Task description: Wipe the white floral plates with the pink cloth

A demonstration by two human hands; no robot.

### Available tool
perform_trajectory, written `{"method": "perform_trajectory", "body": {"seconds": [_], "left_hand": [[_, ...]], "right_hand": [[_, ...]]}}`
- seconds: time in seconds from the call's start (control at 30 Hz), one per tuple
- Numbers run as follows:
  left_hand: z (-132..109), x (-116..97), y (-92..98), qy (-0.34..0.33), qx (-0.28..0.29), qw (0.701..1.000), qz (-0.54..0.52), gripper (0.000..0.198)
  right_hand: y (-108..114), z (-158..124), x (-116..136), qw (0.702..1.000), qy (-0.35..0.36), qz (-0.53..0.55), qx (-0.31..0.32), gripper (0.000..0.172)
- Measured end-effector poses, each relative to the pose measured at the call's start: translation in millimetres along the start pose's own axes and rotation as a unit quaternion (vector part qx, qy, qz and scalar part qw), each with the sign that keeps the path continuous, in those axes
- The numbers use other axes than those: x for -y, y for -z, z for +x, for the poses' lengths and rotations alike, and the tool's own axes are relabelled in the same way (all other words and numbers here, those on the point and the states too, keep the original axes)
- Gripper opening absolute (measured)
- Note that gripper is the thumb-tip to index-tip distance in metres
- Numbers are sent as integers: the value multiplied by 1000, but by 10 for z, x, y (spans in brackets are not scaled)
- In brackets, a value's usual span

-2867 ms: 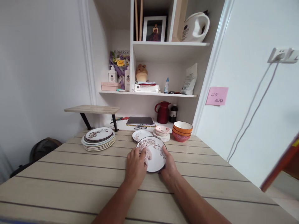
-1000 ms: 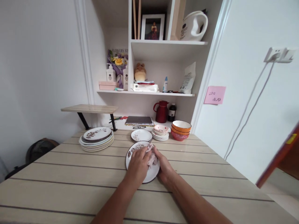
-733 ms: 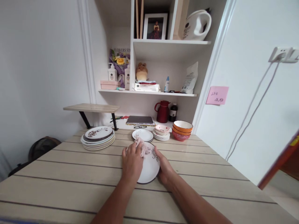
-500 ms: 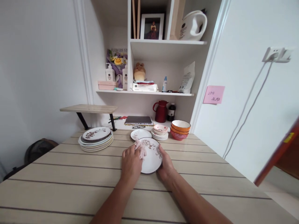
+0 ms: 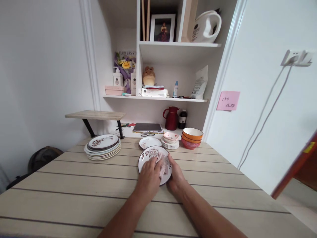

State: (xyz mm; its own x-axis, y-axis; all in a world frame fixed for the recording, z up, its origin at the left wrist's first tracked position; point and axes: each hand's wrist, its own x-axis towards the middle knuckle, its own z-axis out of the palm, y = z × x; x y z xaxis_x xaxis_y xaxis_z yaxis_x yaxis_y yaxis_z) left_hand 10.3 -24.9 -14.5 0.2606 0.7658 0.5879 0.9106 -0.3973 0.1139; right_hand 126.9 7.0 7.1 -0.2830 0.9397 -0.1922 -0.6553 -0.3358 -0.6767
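Note:
A white plate (image 5: pixel 144 161) with a dark rim and brown flower pattern is tilted toward me above the table. My right hand (image 5: pixel 176 173) grips its right edge, thumb on the face and the other fingers behind. Closed on a crumpled pale pink cloth (image 5: pixel 163 167), my left hand (image 5: pixel 150 177) presses it against the plate's face near the middle. Just behind the held plate, another flowered plate (image 5: pixel 150 142) lies on the table. Part of the cloth is hidden under my left fingers.
A stack of plates (image 5: pixel 102 148) stands at left beside a small raised shelf (image 5: pixel 95 114). Small dishes (image 5: pixel 170 142) and stacked bowls (image 5: pixel 192 138) sit at back right. Behind them are a red jug (image 5: pixel 171 118), a dark bottle (image 5: pixel 182 119) and a laptop (image 5: pixel 148 127).
My left hand has slid the cloth rightward across the plate, from its left edge to the middle and right. My right hand keeps its hold on the edge.

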Motion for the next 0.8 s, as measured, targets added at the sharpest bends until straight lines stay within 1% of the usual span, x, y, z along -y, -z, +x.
{"method": "perform_trajectory", "body": {"seconds": [0.1, 0.2, 0.27, 0.33, 0.4, 0.53, 0.7, 0.8], "left_hand": [[-6, -5, -46, -48, 2, 999, -11, 63], [-1, 6, -43, -79, 6, 996, -30, 64], [9, 8, -16, -95, 7, 995, -40, 59], [22, 4, 20, -96, 3, 994, -44, 52], [35, 0, 59, -83, 1, 996, -44, 46], [48, 13, 121, -42, -7, 999, -33, 44], [51, 69, 158, 30, -36, 999, 21, 41], [58, 119, 183, 69, -52, 995, 54, 40]], "right_hand": [[5, 5, -27, 1000, -7, 1, -1, 42], [29, 26, -29, 1000, -2, 21, -4, 37], [45, 41, -13, 999, 0, 35, -1, 36], [54, 51, 13, 999, 2, 41, -7, 37], [56, 54, 45, 999, 8, 45, -18, 39], [54, 49, 113, 997, 33, 59, -28, 45], [61, 54, 140, 996, 60, 57, -41, 44], [45, 43, 120, 997, 56, 35, -44, 43]]}}
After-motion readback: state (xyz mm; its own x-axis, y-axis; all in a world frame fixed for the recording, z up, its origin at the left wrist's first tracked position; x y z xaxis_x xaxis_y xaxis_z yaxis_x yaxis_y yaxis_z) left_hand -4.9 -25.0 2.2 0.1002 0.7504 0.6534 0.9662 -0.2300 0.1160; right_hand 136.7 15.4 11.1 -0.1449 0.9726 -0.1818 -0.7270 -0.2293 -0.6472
